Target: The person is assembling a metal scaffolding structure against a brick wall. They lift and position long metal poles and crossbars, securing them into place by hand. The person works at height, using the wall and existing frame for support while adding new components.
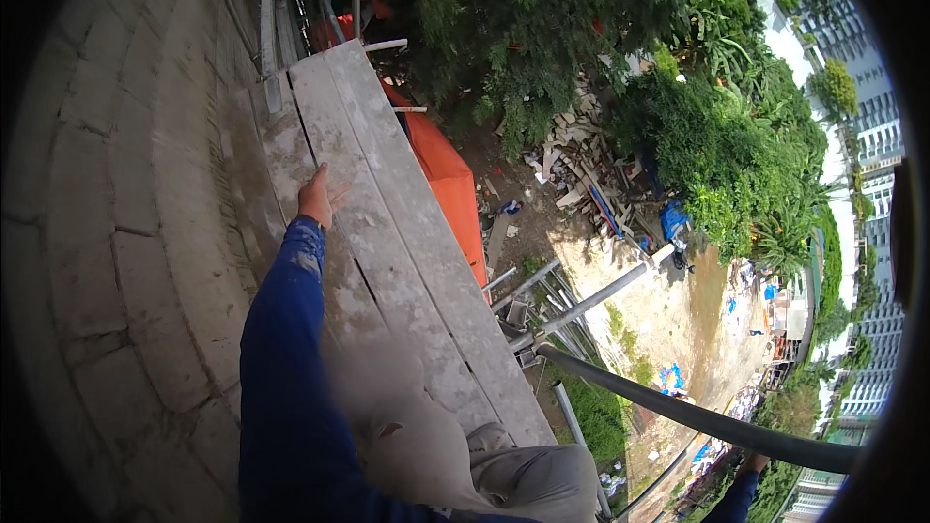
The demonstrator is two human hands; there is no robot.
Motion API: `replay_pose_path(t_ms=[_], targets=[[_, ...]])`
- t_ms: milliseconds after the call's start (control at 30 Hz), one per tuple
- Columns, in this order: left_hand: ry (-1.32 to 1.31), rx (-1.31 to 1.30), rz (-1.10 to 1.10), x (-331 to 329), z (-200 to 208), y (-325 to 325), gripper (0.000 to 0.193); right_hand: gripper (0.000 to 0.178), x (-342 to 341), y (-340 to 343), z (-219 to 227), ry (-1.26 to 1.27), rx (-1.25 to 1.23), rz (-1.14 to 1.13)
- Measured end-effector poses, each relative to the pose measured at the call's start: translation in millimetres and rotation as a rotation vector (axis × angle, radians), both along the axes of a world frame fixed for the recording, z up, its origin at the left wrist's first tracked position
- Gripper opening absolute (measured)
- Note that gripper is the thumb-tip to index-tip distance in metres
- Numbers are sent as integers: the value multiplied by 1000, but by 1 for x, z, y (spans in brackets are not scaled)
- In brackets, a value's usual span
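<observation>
Left hand (318, 197) out ahead over the grey planks (436, 261), fingers apart, palm bare, nothing in it; whether it touches the boards I cannot tell; arm perhaps held out for balance; right hand (754, 463) low at far right, up against the dark pipe (659, 402), fingers mostly hidden, so cannot tell if they close round it; pipe likely set there as a guard rail, the hand there for steadiness; planks lie side by side along the block wall (145, 184), presumably as a walkway, pipe off their outer side; bent knee in grey trousers (542, 484) over the near end; orange sheet (446, 174) beyond the outer edge, scrap pile (591, 174) on the ground below
</observation>
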State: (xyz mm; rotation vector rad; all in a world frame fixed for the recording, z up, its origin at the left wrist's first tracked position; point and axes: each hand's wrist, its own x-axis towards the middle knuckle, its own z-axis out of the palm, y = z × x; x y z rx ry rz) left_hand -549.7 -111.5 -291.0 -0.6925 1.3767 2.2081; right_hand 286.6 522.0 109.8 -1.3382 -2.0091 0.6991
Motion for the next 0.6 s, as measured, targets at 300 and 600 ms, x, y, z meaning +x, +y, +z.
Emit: replay_pose_path(t_ms=[300,600], targets=[[-139,-40,-302,143,-33,25,75,67,9,28,-19,93,80,43],[-125,0,-560,218,9,87,68,68,20,67,-40,182,176,100]])
